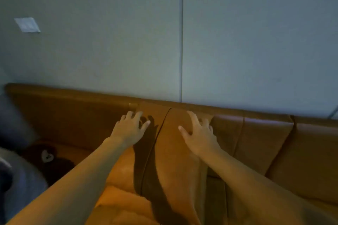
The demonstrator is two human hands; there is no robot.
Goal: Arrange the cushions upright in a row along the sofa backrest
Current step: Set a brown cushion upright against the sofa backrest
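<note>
A tan leather cushion (175, 160) stands upright in the middle, leaning against the brown sofa backrest (64, 107). My right hand (198, 133) lies flat on its upper face, fingers spread. A second tan cushion (148, 113) stands just behind and to the left of it; my left hand (130, 127) rests against it with fingers apart. Further tan cushions (263, 139) stand in a row along the backrest to the right. Neither hand grips anything.
A dark brown plush toy (45, 157) lies on the seat at the left, beside a grey-blue pillow or blanket (16, 179). A grey panelled wall (237, 42) rises behind the sofa, with a white switch plate (27, 24) on it.
</note>
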